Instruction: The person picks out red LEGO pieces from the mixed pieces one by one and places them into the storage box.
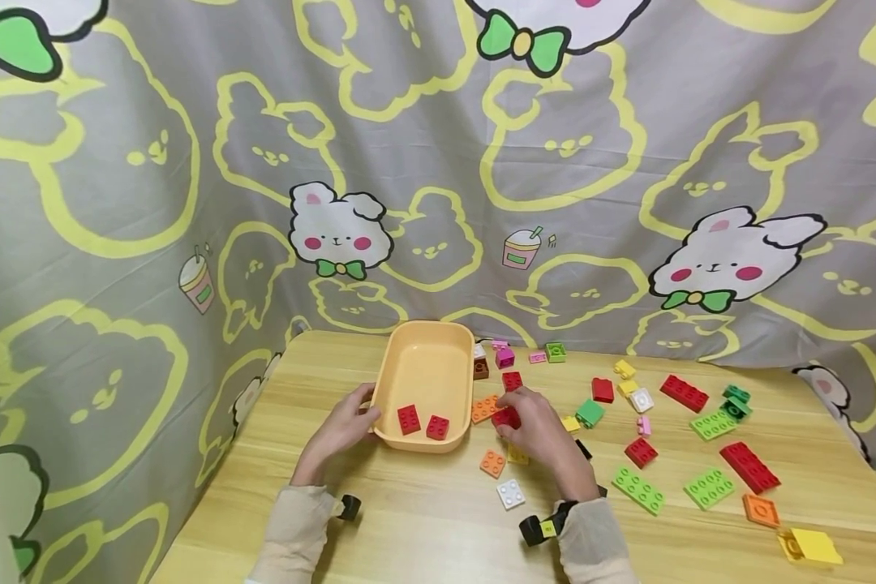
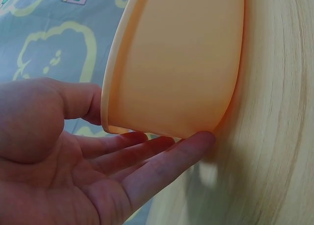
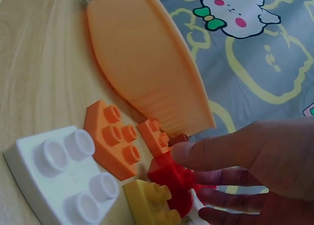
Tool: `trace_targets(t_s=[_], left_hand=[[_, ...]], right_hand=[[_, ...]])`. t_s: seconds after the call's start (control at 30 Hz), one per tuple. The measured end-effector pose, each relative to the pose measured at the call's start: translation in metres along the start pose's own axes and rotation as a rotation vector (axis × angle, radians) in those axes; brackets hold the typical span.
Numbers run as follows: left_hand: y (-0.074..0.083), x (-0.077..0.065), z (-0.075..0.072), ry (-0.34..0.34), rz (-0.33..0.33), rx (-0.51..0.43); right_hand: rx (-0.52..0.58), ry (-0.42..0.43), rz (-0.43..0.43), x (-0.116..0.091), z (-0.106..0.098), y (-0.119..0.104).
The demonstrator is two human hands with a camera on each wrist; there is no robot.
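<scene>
My left hand [image 1: 341, 423] holds the side of a pale orange plastic bin [image 1: 425, 365]. In the left wrist view, the thumb lies at the bin's rim while the fingers [image 2: 167, 168] extend along its wall. Two red toy bricks [image 1: 409, 419] lie inside the bin near its front end. Just right of the bin, my right hand [image 1: 540, 430] grips another red brick [image 1: 506, 418] between thumb and fingers; part of that brick is hidden. Orange bricks [image 3: 112, 139], a yellow brick [image 3: 149, 203] and a white brick [image 3: 61, 178] lie close to this hand.
Many loose bricks spread over the wooden table [image 1: 423, 519] to the right, including long red ones [image 1: 750, 466], light green ones [image 1: 638, 490] and a yellow piece [image 1: 810, 545]. Small pink and brown bricks [image 1: 481, 369] stand behind the right hand. A patterned curtain [image 1: 438, 162] hangs along the back and left.
</scene>
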State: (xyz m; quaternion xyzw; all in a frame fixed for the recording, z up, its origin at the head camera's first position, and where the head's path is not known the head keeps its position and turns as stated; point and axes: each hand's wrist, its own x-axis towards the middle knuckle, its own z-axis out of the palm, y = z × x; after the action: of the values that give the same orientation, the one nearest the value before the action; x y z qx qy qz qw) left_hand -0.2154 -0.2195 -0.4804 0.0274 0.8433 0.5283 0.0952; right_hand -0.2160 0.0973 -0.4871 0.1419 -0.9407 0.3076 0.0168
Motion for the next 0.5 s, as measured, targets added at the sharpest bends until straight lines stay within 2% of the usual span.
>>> trace_targets(t_s=[0.1, 0.33, 0.5], left_hand=[[-0.0001, -0.0002, -0.0002, 0.004, -0.001, 0.010], [0.0013, 0.0000, -0.0020, 0.022, -0.007, 0.026], [0.0009, 0.0014, -0.0016, 0.006, -0.004, 0.013]], right_hand=[[-0.010, -0.014, 0.021, 0.0006, 0.0034, 0.0001], [-0.037, -0.018, -0.004, 0.0030, 0.0083, 0.0006], [-0.039, -0.039, 0.018, 0.0038, 0.0089, 0.0008]])
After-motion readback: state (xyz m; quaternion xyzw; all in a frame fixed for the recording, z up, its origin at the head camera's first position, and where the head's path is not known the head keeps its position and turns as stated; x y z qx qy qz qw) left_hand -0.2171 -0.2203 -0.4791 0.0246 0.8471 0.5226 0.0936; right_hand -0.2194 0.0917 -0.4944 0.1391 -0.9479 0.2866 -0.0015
